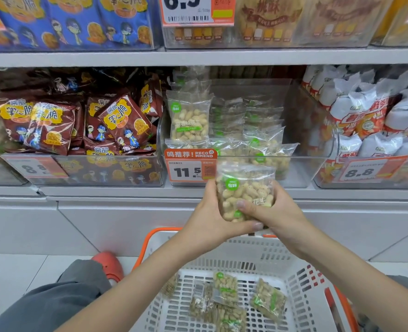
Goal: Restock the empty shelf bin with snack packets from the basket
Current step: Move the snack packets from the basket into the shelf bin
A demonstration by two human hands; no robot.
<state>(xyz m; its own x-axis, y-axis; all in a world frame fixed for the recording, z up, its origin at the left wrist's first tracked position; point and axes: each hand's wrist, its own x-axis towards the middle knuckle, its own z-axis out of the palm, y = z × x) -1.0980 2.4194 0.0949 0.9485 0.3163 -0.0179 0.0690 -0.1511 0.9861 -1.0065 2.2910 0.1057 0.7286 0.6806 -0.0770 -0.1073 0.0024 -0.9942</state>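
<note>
Above the basket [301, 281], left hand [207, 218] and right hand [273, 209] clasp a stack of peanut packets [245, 188]: light, slick, crinkly film; squeeze sides gently.

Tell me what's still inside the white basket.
The white slotted plastic basket with orange rim still holds about five clear peanut packets with green labels, lying loose on its floor. Both forearms cover part of the floor, so more may be hidden.
</note>
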